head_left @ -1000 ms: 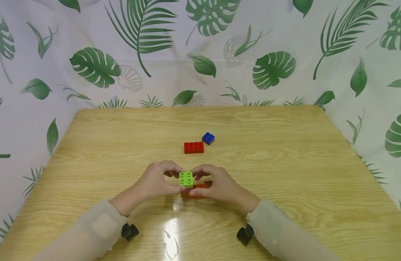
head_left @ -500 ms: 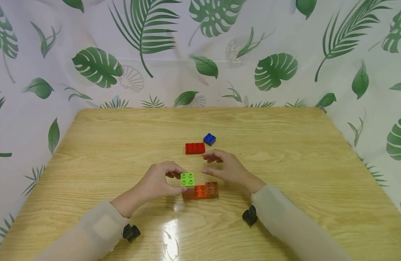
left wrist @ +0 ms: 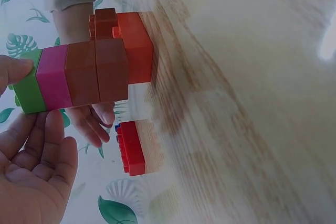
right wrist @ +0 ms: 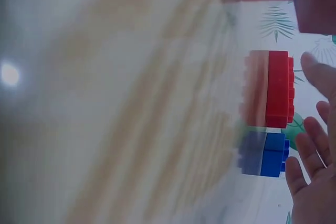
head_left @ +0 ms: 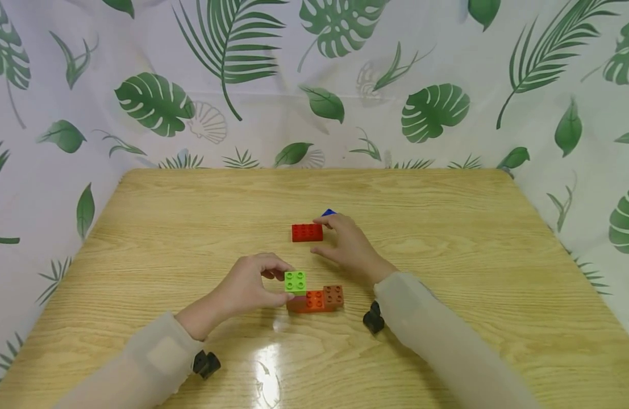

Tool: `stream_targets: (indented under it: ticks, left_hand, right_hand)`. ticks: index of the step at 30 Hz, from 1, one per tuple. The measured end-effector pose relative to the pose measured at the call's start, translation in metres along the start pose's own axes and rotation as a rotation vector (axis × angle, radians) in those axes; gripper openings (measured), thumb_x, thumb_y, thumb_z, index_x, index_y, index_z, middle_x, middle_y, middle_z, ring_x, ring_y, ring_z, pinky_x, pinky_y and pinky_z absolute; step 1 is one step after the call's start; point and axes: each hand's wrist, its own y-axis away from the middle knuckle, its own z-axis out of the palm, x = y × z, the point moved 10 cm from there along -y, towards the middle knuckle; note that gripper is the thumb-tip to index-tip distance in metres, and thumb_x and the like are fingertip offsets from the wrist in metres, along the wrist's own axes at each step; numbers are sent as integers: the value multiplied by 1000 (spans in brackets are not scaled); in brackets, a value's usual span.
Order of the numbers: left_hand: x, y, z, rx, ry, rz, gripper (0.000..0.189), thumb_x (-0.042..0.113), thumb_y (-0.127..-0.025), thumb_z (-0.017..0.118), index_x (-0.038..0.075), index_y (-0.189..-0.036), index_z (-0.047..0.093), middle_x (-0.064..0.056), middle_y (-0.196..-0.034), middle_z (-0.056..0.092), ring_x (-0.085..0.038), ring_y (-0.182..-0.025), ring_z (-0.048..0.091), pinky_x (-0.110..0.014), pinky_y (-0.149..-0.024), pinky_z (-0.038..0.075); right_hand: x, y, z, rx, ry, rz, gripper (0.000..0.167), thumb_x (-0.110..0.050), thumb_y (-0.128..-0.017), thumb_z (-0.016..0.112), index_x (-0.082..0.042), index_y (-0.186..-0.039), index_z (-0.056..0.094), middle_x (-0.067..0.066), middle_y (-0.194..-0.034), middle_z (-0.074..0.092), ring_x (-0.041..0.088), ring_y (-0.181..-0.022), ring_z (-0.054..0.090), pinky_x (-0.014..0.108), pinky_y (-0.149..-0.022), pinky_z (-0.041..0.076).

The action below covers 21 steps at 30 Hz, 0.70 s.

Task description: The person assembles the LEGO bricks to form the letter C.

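Right hand [head_left: 349,244] neared red brick's [head_left: 305,233] edge.

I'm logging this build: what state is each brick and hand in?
Lime-green brick: topmost
Magenta brick: under the lime-green
Two brown bricks: stacked under the magenta
Orange brick: bottommost, on the table
Lone brown brick: on the orange brick's other end
Red eight-stud brick: loose, studs up
Blue brick: loose, studs up
Left hand: pinching lime-green brick
Right hand: holding nothing

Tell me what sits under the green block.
Below the green block come a pink block, two brown blocks and, lowest, an orange block. The studs where they join are covered and cannot be seen.
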Motion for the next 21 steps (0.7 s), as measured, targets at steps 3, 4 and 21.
stream_targets:
  ticks: [3,4,21]
  left_hand:
    - [0,0,0,2,-4,-5,32,15,-75,80,9,-104,71,6,-95,66,-12,-85,60,-29,-79,51]
    - [-1,0,0,2,-3,-7,32,15,-75,80,9,-104,71,6,-95,66,-12,-85,60,-29,-79,51]
    - [1,0,-1,3,24,1,32,15,-74,80,7,-104,71,4,-96,66,-14,-86,61,-33,-79,52]
  right_hand:
    - [1,-7,2,-3,19,8,58,-26,-82,77,-3,-131,55,10,-128,57,27,-115,50,40,-99,40]
    - [1,-9,4,-8,23,18,59,-26,-82,77,-3,-131,55,10,-128,57,27,-116,50,40,-99,40]
    - [4,-23,25,-106,113,111,55,-29,-84,74,-7,-131,57,9,-126,56,22,-115,50,36,-100,40]
